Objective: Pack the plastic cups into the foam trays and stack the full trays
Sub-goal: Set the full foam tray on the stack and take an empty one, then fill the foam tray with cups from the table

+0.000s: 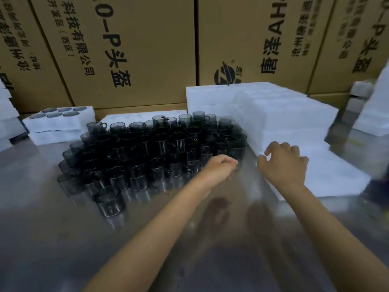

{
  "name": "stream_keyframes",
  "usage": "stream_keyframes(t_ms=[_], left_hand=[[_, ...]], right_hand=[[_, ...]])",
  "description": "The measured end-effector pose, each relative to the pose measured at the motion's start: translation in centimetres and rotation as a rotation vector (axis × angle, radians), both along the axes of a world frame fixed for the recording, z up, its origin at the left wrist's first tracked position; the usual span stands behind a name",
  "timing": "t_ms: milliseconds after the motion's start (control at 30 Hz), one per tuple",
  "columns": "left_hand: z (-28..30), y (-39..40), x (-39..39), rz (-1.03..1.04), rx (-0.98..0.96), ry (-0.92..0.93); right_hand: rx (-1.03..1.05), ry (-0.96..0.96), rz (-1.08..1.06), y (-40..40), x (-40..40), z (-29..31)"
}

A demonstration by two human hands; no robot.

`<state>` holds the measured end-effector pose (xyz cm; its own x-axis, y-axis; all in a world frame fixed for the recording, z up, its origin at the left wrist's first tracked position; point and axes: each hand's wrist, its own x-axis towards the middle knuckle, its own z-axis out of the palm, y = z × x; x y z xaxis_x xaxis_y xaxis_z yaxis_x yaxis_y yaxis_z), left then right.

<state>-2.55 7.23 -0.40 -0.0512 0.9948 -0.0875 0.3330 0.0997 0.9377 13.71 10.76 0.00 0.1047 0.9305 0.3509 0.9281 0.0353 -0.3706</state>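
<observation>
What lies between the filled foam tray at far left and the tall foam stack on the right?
In the head view, the dark plastic cups crowd the metal table between the filled tray and the foam stack.

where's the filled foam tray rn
In the head view the filled foam tray sits far left on the table, atop another white tray, left of the cluster of dark cups.

Steel table (pixel 52 239): cups (pixel 147 148), foam trays (pixel 294 123)
</observation>
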Motion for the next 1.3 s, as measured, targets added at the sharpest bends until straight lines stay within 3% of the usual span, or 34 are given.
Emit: stream_keyframes(t_ms=[100, 267, 433, 700, 767, 933, 1067, 1200, 1300], left_hand=[[-3.0, -0.9, 0.5, 0.006, -0.084, -0.010], [-4.8, -1.9, -1.1, 0.067, -0.075, -0.097], [-5.5, -2.8, -3.3, 0.188, 0.002, -0.192], [-4.6, -5.8, -8.9, 0.428, 0.162, -0.240], [-3.4, -6.6, -10.5, 0.518, 0.247, -0.197], [-1.0, -8.0, -13.5, 0.715, 0.340, 0.170], [-0.5, -9.0, -14.9, 0.874, 0.414, 0.189], [0.3, -9.8, -17.3, 1.078, 0.495, 0.120], [0.5, -10.1, -17.8, 1.118, 0.495, 0.107]], right_hand=[[-0.139, -0.214, -0.056, 0.0, 2.0, -1.7], [-0.146, -0.300, -0.002, -0.6, 0.7, -1.6], [-0.233, -0.214, 0.243, -3.5, -3.8, 0.0], [-0.110, -0.086, 0.600, -9.6, -13.3, -0.2], [-0.091, -0.049, 0.659, -10.4, -15.2, -0.5], [-0.048, -0.001, 0.723, -11.4, -19.7, -1.0], [0.065, -0.075, 0.809, -11.2, -22.2, -1.0], [-0.057, -0.100, 1.066, -11.0, -24.1, -0.6], [-0.071, -0.221, 1.075, -11.0, -25.3, -1.0]])
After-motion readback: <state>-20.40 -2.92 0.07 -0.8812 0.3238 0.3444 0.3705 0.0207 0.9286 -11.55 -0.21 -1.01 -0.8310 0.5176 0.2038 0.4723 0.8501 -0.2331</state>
